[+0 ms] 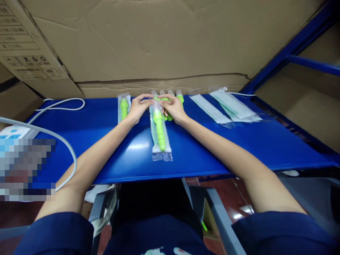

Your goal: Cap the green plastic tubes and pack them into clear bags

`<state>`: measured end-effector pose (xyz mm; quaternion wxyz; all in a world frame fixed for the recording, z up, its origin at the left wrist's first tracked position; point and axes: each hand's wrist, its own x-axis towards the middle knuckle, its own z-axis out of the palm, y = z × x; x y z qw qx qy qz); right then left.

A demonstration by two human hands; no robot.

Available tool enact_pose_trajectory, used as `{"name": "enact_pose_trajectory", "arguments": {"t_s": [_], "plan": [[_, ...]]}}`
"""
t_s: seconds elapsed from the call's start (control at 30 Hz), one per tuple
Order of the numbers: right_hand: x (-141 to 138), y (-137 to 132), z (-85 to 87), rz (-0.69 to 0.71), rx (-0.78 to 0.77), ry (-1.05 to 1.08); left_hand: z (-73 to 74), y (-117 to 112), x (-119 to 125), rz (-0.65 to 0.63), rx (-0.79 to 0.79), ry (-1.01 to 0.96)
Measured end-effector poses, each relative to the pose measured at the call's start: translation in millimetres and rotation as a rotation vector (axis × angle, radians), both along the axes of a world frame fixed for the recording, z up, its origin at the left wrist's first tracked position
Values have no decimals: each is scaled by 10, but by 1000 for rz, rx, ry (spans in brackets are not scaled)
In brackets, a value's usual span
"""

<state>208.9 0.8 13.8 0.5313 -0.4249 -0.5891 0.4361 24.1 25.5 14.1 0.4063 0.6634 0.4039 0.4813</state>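
Observation:
In the middle of the blue table lies a clear plastic bag (162,156) with a lime-green ridged stick (160,132) inside, its pale cap end pointing away from me. My left hand (139,108) pinches the far end of this bag from the left. From the right, my right hand (174,108) pinches the same end, thumbs nearly meeting. Behind and partly under my right hand stand several loose green sticks (180,98) with translucent caps, partly hidden. Left of my left hand lies another bagged green stick (124,108).
Flat clear packets (209,108) with pale green and white inserts lie to the right, one pair overlapping (235,106). A white cable (66,140) loops over the left side near a white power strip (20,134). Cardboard (159,42) walls the back; a blue frame post (287,46) rises right.

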Motion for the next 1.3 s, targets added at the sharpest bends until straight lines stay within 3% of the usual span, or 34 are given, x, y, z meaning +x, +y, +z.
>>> {"name": "enact_pose_trajectory", "arguments": {"t_s": [0.17,0.3,0.47,0.67,0.87,1.07,1.3], "plan": [[73,43,-101,-12,39,45,-64,24,34,-41,-36,-201],[76,92,-174,-72,24,93,-54,-19,31,-39,-15,-208],[33,39,-146,-136,-15,134,17,-153,52,-1,44,-177],[26,-75,-95,-129,20,152,109,-312,141,22,-79,-286],[24,-123,-63,-112,110,126,180,-418,220,147,-188,-331],[28,-131,-31,-125,105,101,176,-453,192,-61,-305,-143],[17,-165,12,-112,118,77,238,-474,169,-86,-356,-168]]}}
